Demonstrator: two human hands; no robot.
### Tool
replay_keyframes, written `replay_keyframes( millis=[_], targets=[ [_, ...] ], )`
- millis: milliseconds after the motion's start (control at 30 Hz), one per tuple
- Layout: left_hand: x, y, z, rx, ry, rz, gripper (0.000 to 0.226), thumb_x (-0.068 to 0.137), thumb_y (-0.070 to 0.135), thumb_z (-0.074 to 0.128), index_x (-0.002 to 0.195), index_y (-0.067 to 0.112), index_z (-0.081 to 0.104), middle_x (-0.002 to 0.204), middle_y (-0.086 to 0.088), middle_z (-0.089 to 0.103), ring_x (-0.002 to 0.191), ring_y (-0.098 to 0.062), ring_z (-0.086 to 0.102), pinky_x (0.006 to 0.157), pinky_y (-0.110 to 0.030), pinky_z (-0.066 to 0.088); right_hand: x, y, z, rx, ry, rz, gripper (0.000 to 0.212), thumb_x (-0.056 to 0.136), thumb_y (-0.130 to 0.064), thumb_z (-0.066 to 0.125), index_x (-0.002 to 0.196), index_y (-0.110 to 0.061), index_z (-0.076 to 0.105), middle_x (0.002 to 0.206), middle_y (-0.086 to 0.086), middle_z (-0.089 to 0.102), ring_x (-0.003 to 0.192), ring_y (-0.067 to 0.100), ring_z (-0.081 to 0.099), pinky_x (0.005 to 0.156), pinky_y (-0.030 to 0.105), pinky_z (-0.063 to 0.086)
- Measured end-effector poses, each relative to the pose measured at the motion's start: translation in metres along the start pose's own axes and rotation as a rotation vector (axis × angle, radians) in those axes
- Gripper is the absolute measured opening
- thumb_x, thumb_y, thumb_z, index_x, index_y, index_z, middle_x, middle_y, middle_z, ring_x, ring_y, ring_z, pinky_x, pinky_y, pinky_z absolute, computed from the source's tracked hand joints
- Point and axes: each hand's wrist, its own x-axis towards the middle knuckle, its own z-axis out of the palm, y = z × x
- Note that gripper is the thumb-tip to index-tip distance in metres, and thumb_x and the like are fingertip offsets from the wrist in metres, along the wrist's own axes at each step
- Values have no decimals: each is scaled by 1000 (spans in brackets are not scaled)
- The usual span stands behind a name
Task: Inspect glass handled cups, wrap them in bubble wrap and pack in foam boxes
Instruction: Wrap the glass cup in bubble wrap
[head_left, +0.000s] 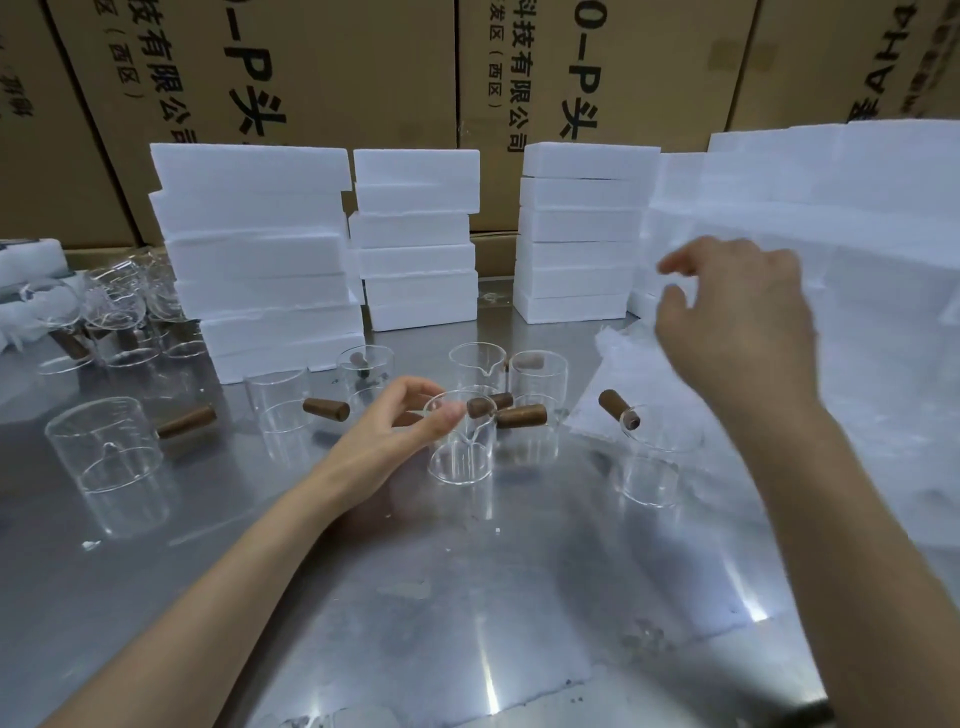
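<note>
My left hand (400, 415) is loosely curled, fingertips at the rim of the centre cup (460, 441), holding nothing I can confirm. My right hand (737, 322) is raised at 2 o'clock, fingers spread and relaxed over the wrap (831, 364), no grip visible. Another cup (652, 452) stands on the wrap's edge at 3 o'clock of the centre cup. More cups sit at 9 o'clock. Foam boxes (415, 239) are stacked at 12 o'clock on the table (467, 623).
</note>
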Motion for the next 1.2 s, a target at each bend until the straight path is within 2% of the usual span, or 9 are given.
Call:
replay_keyframes(
  millis=[133,200,433,633,833,933,1033,1133,1200],
  targets=[
    [0,-1,1,9,-1,-10,78,52,83,57,112,33,53,117,15,61,100,13,58,86,-17,47,8,37,2,-295,-547,337,34,90,-21,55,122,-10,52,127,15,48,117,35,41,81,37,34],
    [-1,1,1,12,-1,-10,76,52,83,56,111,35,52,117,17,59,99,15,57,82,-15,46,6,46,10,-286,-624,373,27,88,-17,57,115,-12,57,120,13,56,105,34,51,76,33,35],
    [-2,5,2,21,-6,0,99,41,95,52,115,30,52,121,11,60,112,1,56,88,-18,44,11,53,27,65,-227,324,32,88,-4,47,109,-18,67,110,11,65,98,35,59,79,36,48],
    [-3,7,1,8,22,3,78,54,82,53,115,33,51,124,10,60,112,1,55,85,-17,43,30,26,13,421,205,70,30,91,-3,43,106,-15,66,102,3,67,97,17,60,78,26,42],
    [-9,17,6,131,319,180,87,55,84,57,122,29,47,122,15,53,111,1,51,90,-17,40,32,-27,-4,745,534,-237,20,94,-5,45,97,-5,65,91,-5,60,86,9,60,69,20,46],
    [-11,27,11,305,444,401,86,65,71,64,134,27,38,132,14,42,114,-1,47,94,-16,38,16,-57,2,871,520,-351,17,94,-1,46,95,-5,63,90,-5,59,82,12,59,61,25,45],
    [-10,33,14,407,542,573,86,77,54,70,142,17,29,137,9,33,123,-15,45,103,-23,38,-2,-79,14,1072,301,-309,17,94,-1,47,94,-12,60,88,-11,60,82,11,62,59,25,45],
    [-8,30,8,454,616,583,50,82,20,68,128,10,52,121,1,56,111,-21,56,98,-11,34,-13,-87,28,1233,110,-151,15,95,-3,50,94,-14,59,87,-9,62,79,-2,60,62,14,42],
    [-8,29,4,402,670,532,25,81,4,66,104,14,66,98,12,63,91,-6,61,81,-1,35,-19,-83,39,1283,37,-27,13,96,-10,49,97,-20,58,88,-6,62,77,-2,59,63,16,43]
  ],
)
